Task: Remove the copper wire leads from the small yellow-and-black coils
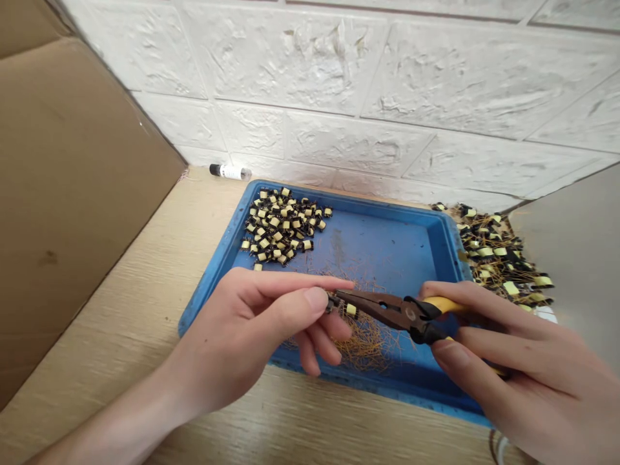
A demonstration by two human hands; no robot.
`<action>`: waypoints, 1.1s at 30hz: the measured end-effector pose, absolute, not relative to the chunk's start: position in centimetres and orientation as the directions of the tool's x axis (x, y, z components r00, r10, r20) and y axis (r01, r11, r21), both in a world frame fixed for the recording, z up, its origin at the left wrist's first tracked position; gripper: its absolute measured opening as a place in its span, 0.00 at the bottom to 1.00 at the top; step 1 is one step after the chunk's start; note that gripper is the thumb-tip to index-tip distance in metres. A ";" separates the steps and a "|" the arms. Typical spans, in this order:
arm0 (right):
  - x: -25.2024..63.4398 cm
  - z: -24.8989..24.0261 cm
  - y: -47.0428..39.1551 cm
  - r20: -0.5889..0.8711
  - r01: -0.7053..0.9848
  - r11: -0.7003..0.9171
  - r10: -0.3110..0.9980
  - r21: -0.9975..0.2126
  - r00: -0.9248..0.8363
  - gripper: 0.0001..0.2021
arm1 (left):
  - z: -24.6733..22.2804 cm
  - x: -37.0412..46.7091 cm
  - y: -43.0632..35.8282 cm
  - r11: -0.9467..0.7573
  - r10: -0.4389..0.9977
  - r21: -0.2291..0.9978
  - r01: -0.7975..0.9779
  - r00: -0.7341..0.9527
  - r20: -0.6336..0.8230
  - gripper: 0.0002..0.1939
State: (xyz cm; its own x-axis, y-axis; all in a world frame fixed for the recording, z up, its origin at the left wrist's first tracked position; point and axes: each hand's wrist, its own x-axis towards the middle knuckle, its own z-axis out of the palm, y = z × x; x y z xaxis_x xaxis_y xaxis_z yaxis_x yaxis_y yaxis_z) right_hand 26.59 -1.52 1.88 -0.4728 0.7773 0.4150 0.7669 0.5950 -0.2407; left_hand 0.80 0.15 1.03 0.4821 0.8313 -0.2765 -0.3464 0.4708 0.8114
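Note:
My left hand [271, 323] pinches a small black component [332, 302] between thumb and fingers, above the blue tray [387, 381]. My right hand [504, 349] is wrapped round pliers with yellow and black handles [411, 316]. The tips of the pliers are at the component in my left hand; whether they touch it is too small to tell. Just below the jaws shows another black component with a yellow band [351, 310]. Under my hands, a heap of thin copper-coloured wire bits [363, 345] lies in the tray.
Many yellow-banded components [278, 223] are piled in the tray's back left corner. More, with long wires, form a heap [504, 258] right of the tray. A small bottle [230, 172] lies behind it. Cardboard [82, 168] stands left; a white brick-patterned wall [310, 84] rises behind.

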 end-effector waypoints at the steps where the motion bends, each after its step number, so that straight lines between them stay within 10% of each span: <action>1: 26.7 1.9 -1.5 0.408 0.769 0.593 0.780 -0.239 -0.475 0.28 | 1.1 0.8 0.1 0.477 0.829 0.805 -0.352 0.484 -0.280 0.08; 33: 27.9 1.6 -2.4 0.375 0.785 0.586 0.786 -0.202 -0.491 0.26 | 1.0 1.2 0.1 0.447 0.868 0.811 -0.378 0.403 -0.290 0.07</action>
